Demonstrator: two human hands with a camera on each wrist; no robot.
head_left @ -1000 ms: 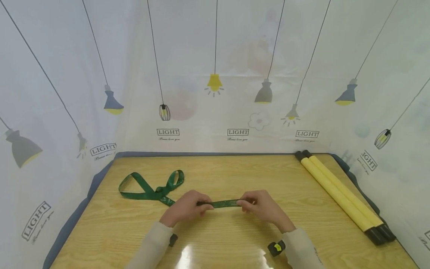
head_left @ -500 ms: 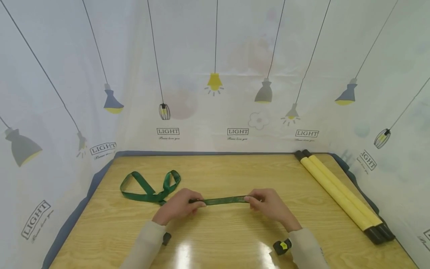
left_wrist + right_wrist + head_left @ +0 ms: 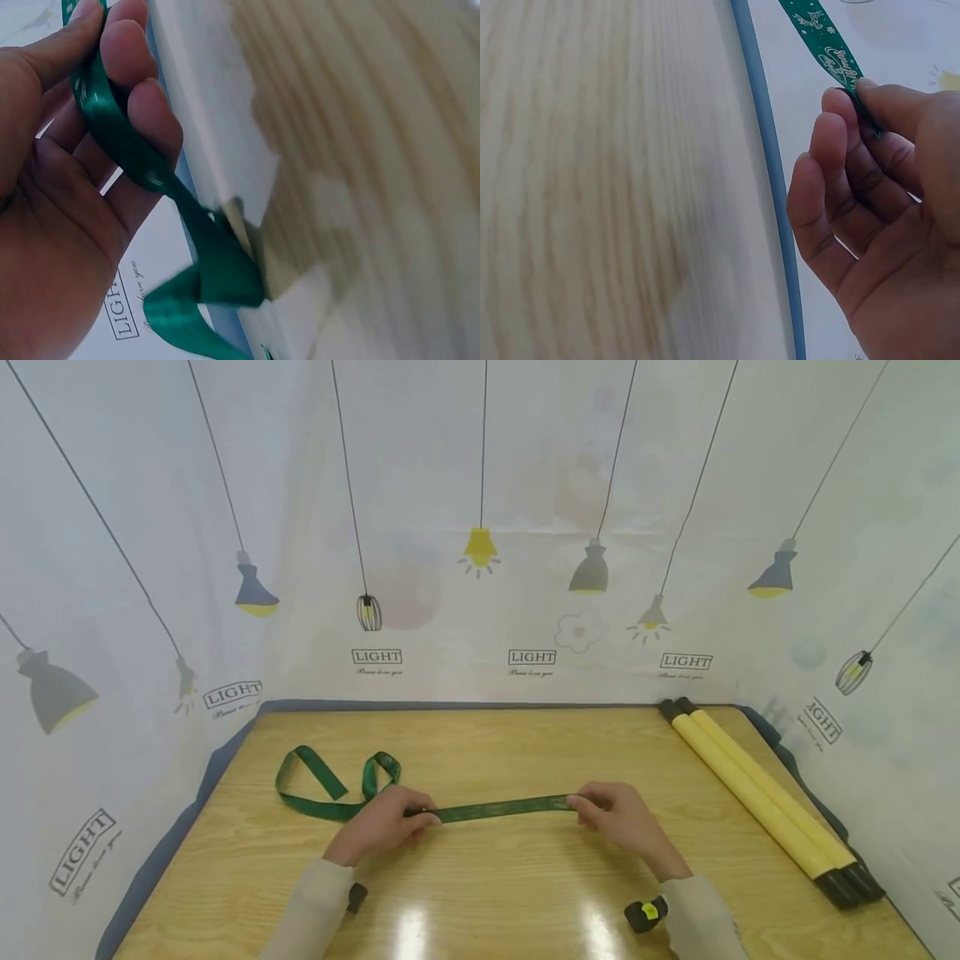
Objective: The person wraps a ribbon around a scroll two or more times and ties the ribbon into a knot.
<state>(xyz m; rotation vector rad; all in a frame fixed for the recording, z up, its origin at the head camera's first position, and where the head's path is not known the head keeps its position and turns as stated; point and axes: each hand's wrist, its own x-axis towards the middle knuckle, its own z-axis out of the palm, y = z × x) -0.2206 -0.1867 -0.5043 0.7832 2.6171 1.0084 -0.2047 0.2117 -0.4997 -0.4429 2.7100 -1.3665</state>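
Observation:
A shiny green ribbon (image 3: 501,810) with pale printing is stretched nearly level between the two hands, over the wooden table (image 3: 525,877). The left hand (image 3: 384,821) pinches it between thumb and fingers. From there the rest of the ribbon trails left, lying on the table in loose loops. In the left wrist view the ribbon (image 3: 105,120) runs across the fingers and hangs down in a twist. At the other end the right hand (image 3: 617,817) pinches the ribbon's tip between thumb and index finger, its remaining fingers (image 3: 808,195) loosely curled.
Two yellow rolls (image 3: 757,793) with black ends lie side by side along the table's right edge. Behind and beside the table hangs a pale sheet (image 3: 465,610) printed with lamps. Small black devices (image 3: 647,913) sit at both wrists.
Both hands have moved apart, left hand leftward and right hand rightward, so the stretch of ribbon between them is longer. The loops at left have loosened and shifted.

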